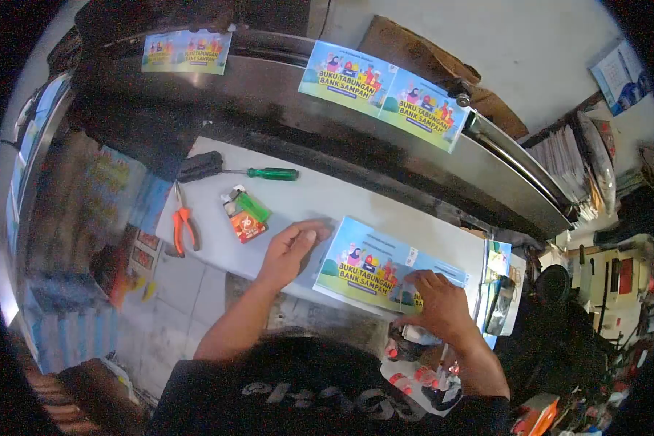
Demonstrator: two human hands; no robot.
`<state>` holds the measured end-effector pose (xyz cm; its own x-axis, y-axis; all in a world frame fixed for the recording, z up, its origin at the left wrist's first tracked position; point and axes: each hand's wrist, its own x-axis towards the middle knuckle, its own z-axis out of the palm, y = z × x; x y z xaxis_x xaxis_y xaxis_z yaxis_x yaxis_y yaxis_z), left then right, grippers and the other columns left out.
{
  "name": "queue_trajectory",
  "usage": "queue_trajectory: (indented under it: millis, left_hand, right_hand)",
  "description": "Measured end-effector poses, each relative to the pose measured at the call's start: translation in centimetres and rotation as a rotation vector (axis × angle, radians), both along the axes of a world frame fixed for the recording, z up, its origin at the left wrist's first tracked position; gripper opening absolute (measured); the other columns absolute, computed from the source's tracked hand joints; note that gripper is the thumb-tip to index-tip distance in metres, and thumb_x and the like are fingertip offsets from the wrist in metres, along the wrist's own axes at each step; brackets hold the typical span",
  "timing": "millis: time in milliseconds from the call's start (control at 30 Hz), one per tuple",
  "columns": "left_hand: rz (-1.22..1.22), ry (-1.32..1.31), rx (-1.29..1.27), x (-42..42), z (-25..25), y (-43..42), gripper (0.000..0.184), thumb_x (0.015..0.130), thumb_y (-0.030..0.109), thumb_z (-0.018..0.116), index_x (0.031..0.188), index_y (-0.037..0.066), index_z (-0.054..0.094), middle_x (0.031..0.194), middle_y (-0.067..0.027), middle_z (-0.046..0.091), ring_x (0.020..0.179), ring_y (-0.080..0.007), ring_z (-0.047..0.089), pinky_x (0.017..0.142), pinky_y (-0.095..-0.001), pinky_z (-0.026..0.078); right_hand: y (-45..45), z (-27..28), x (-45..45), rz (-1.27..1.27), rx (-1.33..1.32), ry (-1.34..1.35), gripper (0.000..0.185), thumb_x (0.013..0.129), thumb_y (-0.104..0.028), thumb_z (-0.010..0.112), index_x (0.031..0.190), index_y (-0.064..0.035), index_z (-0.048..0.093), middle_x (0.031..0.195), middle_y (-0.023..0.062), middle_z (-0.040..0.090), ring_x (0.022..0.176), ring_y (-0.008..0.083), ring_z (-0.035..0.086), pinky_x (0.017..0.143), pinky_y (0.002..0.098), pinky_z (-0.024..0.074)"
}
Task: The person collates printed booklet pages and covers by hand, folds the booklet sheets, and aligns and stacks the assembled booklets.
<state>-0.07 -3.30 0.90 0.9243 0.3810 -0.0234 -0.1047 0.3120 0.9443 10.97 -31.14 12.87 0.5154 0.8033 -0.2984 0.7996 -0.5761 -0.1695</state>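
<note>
A printed cover sheet [360,265], light blue and green with "BUKU TABUNGAN BANK SAMPAH" lettering, lies on the white work surface in front of me. It seems to rest on other sheets; how many I cannot tell. My right hand [443,305] lies over its right half, fingers loosely bent and thumb apart, hiding part of the print. Just beyond the sheet's left edge hovers my left hand [295,251], fingers slightly curled, with nothing visible in it. Left of that hand lie a red card pack [245,224] and a green lighter [252,206] on top of it.
Orange-handled pliers [186,227] and a green-handled screwdriver [272,174] lie at the left. A dark metal machine bar [269,91] crosses behind the surface, with matching printed sheets [381,94] on it. Stacked blue prints [73,327] stand lower left; bottles [414,378] are below the front edge.
</note>
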Motion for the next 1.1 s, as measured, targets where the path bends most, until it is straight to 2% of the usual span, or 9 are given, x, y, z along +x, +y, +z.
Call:
queue_trajectory:
  millis: [167, 233, 300, 433, 533, 633, 733, 933, 1100]
  left_hand:
    - [0.028, -0.059, -0.031, 0.7, 0.6, 0.8, 0.029, 0.099, 0.017, 0.051, 0.121, -0.001, 0.058, 0.110, -0.0089, 0.065, 0.105, -0.0149, 0.057, 0.095, -0.0294, 0.044]
    - [0.166, 0.080, 0.264, 1.8, 3.8, 1.7, 0.030, 0.099, 0.021, 0.052, 0.119, 0.000, 0.059, 0.111, -0.0089, 0.065, 0.102, -0.0157, 0.058, 0.094, -0.0305, 0.044]
    - [0.334, -0.057, 0.371, 5.2, 8.1, 4.5, 0.035, 0.097, 0.024, 0.056, 0.122, 0.000, 0.058, 0.112, -0.0102, 0.066, 0.100, -0.0137, 0.060, 0.092, -0.0285, 0.046]
    - [0.720, 0.109, 0.964, 15.8, 10.8, 15.7, 0.053, 0.092, 0.035, 0.058, 0.130, -0.001, 0.053, 0.125, -0.0217, 0.059, 0.117, -0.0341, 0.056, 0.099, -0.0418, 0.043]
    - [0.508, 0.262, 0.767, 21.3, 11.9, 18.5, 0.057, 0.085, 0.036, 0.064, 0.128, -0.001, 0.054, 0.125, -0.0224, 0.058, 0.117, -0.0358, 0.055, 0.099, -0.0428, 0.043]
    - [0.543, 0.291, 0.983, 24.2, 10.6, 19.7, 0.054, 0.081, 0.034, 0.068, 0.122, 0.001, 0.059, 0.121, -0.0205, 0.061, 0.113, -0.0358, 0.058, 0.097, -0.0427, 0.044]
    - [0.465, 0.402, 0.918, 24.9, 10.3, 21.2, 0.043, 0.080, 0.029, 0.069, 0.114, 0.004, 0.064, 0.114, -0.0194, 0.065, 0.106, -0.0335, 0.062, 0.094, -0.0419, 0.047]
    - [0.665, 0.227, 1.076, 24.3, 9.9, 24.3, 0.023, 0.085, 0.015, 0.064, 0.105, 0.004, 0.069, 0.097, -0.0143, 0.071, 0.090, -0.0267, 0.068, 0.082, -0.0367, 0.052]
    - [0.653, 0.292, 0.780, 21.1, 12.3, 24.4, 0.033, 0.088, 0.026, 0.064, 0.112, 0.004, 0.066, 0.107, -0.0146, 0.069, 0.095, -0.0267, 0.066, 0.086, -0.0379, 0.051]
  right_hand:
    - [0.4, 1.3, 1.3, 0.018, 0.030, 0.084, 0.072, 0.070, -0.050, 0.077, 0.123, -0.0064, 0.056, 0.122, 0.0147, 0.056, 0.110, 0.0333, 0.057, 0.094, 0.0419, 0.0463]
    - [-0.1, 0.8, 1.3, 0.021, 0.008, 0.140, 0.068, 0.073, -0.045, 0.075, 0.124, -0.0059, 0.055, 0.125, 0.0157, 0.056, 0.112, 0.0346, 0.057, 0.096, 0.0417, 0.0451]
    - [0.0, 1.0, 0.8, 0.023, 0.012, 0.123, 0.067, 0.073, -0.043, 0.075, 0.125, -0.0055, 0.055, 0.126, 0.0159, 0.055, 0.113, 0.0345, 0.056, 0.097, 0.0419, 0.0451]
    - [0.5, 1.2, 0.3, 0.023, -0.001, 0.055, 0.067, 0.072, -0.040, 0.075, 0.125, -0.0038, 0.055, 0.126, 0.0164, 0.055, 0.116, 0.0341, 0.055, 0.097, 0.0420, 0.0452]
    - [0.5, 0.7, 0.4, 0.007, -0.015, 0.085, 0.068, 0.072, -0.040, 0.075, 0.125, -0.0029, 0.055, 0.126, 0.0168, 0.055, 0.117, 0.0340, 0.054, 0.097, 0.0417, 0.0453]
    - [0.4, 0.5, 0.1, -0.007, 0.006, 0.061, 0.067, 0.073, -0.040, 0.075, 0.125, -0.0032, 0.055, 0.127, 0.0167, 0.054, 0.116, 0.0333, 0.055, 0.097, 0.0416, 0.0458]
    - [0.5, 0.5, 0.1, -0.016, 0.002, 0.062, 0.067, 0.074, -0.041, 0.074, 0.125, -0.0029, 0.055, 0.127, 0.0165, 0.053, 0.116, 0.0326, 0.055, 0.097, 0.0411, 0.0462]
    - [0.5, 0.4, -0.1, 0.005, -0.019, 0.034, 0.067, 0.074, -0.043, 0.074, 0.124, -0.0025, 0.056, 0.126, 0.0156, 0.053, 0.115, 0.0315, 0.055, 0.095, 0.0405, 0.0477]
    - [0.1, -0.1, 0.0, 0.033, 0.005, 0.044, 0.070, 0.077, -0.045, 0.071, 0.129, -0.0027, 0.050, 0.129, 0.0162, 0.051, 0.116, 0.0332, 0.053, 0.090, 0.0441, 0.0505]
